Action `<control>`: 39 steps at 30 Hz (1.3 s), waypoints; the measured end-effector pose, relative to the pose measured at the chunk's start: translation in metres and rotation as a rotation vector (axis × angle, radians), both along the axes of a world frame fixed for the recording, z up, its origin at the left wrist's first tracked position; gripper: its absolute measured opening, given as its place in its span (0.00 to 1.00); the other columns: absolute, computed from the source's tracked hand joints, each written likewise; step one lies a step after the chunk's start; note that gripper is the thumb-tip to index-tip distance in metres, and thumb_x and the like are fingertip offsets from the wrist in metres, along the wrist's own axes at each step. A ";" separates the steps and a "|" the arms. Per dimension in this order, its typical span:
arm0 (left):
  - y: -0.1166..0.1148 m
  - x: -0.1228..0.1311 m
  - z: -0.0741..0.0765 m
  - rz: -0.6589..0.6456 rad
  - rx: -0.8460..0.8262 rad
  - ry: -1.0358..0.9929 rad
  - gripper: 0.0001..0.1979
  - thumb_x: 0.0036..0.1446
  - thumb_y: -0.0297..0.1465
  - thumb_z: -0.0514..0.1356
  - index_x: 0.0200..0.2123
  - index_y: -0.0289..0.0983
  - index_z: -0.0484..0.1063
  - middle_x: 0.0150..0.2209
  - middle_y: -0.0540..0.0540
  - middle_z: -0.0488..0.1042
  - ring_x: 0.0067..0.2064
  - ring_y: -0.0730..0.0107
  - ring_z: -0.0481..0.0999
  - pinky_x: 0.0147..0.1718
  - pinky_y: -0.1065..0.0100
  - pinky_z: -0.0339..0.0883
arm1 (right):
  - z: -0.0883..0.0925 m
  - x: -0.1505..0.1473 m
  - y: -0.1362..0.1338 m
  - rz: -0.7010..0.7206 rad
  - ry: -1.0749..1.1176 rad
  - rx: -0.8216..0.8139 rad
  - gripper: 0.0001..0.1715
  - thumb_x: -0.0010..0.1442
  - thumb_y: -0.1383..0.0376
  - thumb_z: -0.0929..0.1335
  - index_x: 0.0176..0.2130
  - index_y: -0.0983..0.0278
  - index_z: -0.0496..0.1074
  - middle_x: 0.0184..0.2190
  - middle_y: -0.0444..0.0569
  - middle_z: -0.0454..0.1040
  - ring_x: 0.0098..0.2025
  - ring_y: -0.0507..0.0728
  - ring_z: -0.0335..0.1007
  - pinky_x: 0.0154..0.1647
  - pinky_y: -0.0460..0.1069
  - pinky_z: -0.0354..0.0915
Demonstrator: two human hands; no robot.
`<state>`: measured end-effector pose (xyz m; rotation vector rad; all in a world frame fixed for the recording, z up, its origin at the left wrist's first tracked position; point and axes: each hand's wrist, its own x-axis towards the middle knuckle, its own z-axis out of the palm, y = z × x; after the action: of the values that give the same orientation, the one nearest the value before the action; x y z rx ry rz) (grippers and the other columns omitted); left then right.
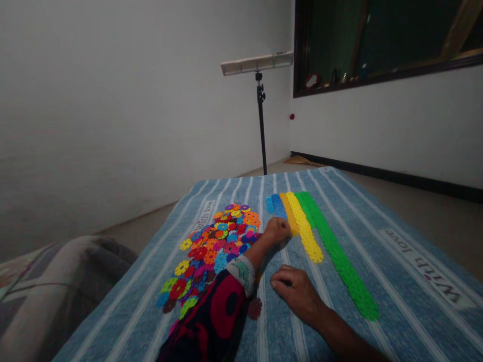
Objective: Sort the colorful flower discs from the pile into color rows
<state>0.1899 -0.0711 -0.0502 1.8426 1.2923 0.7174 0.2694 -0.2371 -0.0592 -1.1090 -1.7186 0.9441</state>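
Note:
My left hand (278,230) is closed, knuckles up, at the near end of a row of overlapping orange discs (290,213). Whatever its fingertips pinch is hidden. My right hand (296,291) lies closer to me on the cloth, fingers curled in, with nothing visible in it. To the left spreads a heap of flower-shaped plastic discs (211,254) in many colours, partly under my left forearm. Right of the orange row run a yellow row (307,234) and a longer green row (345,266). A short blue row (278,205) sits at the left.
Blue striped cloth (396,291) covers the table. A single brown disc (255,308) lies beside my left sleeve. Beyond the far edge stands a black tripod (261,125) with a flat panel (256,64). Grey fabric (71,296) bulges at the left.

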 end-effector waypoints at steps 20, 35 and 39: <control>0.015 -0.058 0.034 0.143 0.131 0.321 0.05 0.45 0.24 0.60 0.26 0.32 0.77 0.21 0.51 0.72 0.26 0.75 0.69 0.26 0.75 0.60 | -0.004 0.001 -0.001 0.009 -0.020 0.006 0.12 0.57 0.67 0.66 0.26 0.63 0.77 0.25 0.44 0.70 0.30 0.52 0.69 0.34 0.47 0.61; 0.005 -0.118 0.048 0.079 0.034 0.583 0.03 0.41 0.28 0.65 0.23 0.33 0.77 0.21 0.50 0.73 0.26 0.72 0.71 0.26 0.74 0.60 | -0.001 0.002 -0.002 -0.005 -0.035 0.023 0.13 0.58 0.65 0.66 0.26 0.62 0.77 0.25 0.44 0.72 0.29 0.51 0.69 0.33 0.46 0.62; 0.006 -0.120 0.043 0.105 0.016 0.498 0.05 0.37 0.24 0.66 0.23 0.34 0.74 0.20 0.52 0.72 0.26 0.73 0.71 0.25 0.74 0.60 | -0.003 0.002 -0.002 -0.007 -0.025 0.026 0.12 0.58 0.65 0.66 0.26 0.62 0.77 0.25 0.45 0.72 0.29 0.51 0.69 0.33 0.46 0.62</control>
<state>0.0704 -0.0651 -0.0067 2.0556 1.7080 0.3251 0.2710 -0.2391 -0.0617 -1.1144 -1.7412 0.9045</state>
